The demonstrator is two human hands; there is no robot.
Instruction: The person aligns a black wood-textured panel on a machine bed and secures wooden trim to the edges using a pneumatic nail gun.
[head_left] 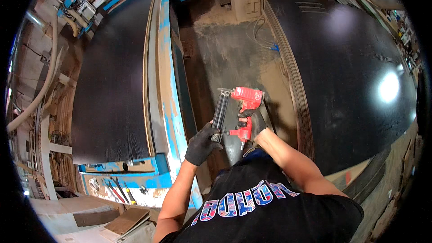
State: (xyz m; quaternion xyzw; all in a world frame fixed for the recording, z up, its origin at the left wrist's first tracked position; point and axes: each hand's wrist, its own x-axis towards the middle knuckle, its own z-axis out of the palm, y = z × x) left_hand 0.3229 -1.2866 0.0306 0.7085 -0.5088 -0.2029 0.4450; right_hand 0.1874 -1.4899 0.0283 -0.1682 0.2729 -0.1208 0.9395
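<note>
A red pneumatic nail gun (246,95) is held up in front of my body, over the floor between two large black boards. My right hand (257,122), in a black glove, is wrapped round its red handle. The gun's long dark magazine (219,113) points down toward me on the left side. At the magazine's lower end my left hand (201,146), also black-gloved, has its fingers closed round it. A hose fitting (242,146) shows under the handle, and the hose beyond it is hidden by my clothing.
On the left, a black board (114,72) lies on a worn blue-and-white machine bed (168,81). Stacked black boards (342,76) stand at right. A cardboard box (245,2) and a thin coiled hose (256,33) are farther off. Hand tools (119,190) hang at lower left.
</note>
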